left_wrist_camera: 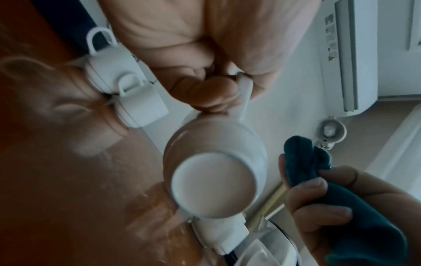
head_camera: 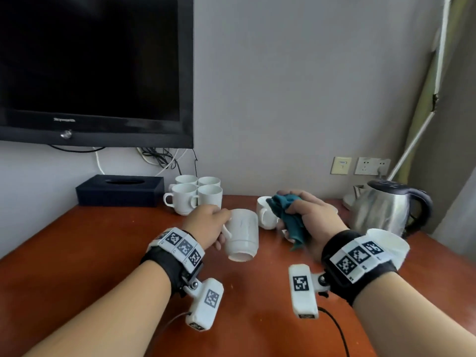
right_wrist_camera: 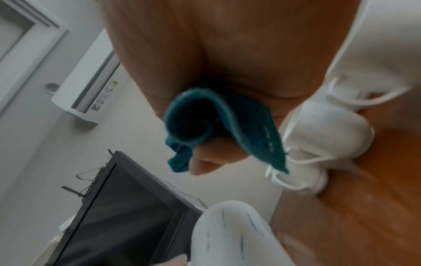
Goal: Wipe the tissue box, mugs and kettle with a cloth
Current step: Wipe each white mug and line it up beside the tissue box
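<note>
My left hand grips a white mug by its handle and holds it above the table, tilted so its base faces me. The fingers curl through the handle. My right hand clutches a bunched teal cloth just right of that mug, not touching it; the cloth hangs out of the fist. Another white mug stands on the table behind the cloth. Several white mugs cluster at the back beside a dark tissue box. A steel kettle stands at the right.
The red-brown wooden table runs to the wall. A black TV hangs at the upper left with cables under it. Wall sockets sit behind the kettle, and a curtain hangs at the far right.
</note>
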A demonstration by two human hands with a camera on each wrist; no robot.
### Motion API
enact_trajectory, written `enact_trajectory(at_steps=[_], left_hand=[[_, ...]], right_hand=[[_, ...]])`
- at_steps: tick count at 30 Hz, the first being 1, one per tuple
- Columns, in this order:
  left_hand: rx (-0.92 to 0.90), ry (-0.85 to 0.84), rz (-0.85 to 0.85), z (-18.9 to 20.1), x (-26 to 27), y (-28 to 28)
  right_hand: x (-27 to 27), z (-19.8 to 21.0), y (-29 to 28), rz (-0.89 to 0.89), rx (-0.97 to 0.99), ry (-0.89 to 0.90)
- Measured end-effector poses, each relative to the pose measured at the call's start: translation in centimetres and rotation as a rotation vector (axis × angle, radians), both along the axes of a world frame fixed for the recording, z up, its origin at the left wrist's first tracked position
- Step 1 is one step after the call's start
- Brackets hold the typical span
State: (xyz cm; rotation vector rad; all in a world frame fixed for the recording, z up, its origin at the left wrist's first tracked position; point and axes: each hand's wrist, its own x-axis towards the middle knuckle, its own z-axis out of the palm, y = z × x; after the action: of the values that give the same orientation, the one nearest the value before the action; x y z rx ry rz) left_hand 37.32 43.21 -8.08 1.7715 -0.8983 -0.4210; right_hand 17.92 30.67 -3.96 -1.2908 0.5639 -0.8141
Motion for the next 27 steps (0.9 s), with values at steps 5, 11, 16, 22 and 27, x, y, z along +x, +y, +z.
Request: enact_trajectory(at_steps=[5, 11, 16, 22, 27], left_hand=[[-0.016, 0.045, 0.117, -1.9, 3.3, 1.6], [-0.086, 0.166, 0.148, -2.9, 5.7, 0.9], [-0.116, 0.186, 0.162, -3.5, 7.1, 0.3], [-0.115, 0.15, 0.168, -4.2, 7.6, 0.0], [-0.136, 0.031, 0.151, -4.2, 7.1, -0.3]], right_hand=[[5.3, -2.8, 0.8, 0.078, 0.011, 0.017], [10.1, -5.9, 0.2, 0.135, 0.192, -0.108], [12.0, -7.9, -0.4, 0.022, 0.177, -0.172], [11.9, -8.6, -0.8, 0.033, -0.082, -0.18], [12.5, -8.9, -0.5, 0.068, -0.314, -0.116]])
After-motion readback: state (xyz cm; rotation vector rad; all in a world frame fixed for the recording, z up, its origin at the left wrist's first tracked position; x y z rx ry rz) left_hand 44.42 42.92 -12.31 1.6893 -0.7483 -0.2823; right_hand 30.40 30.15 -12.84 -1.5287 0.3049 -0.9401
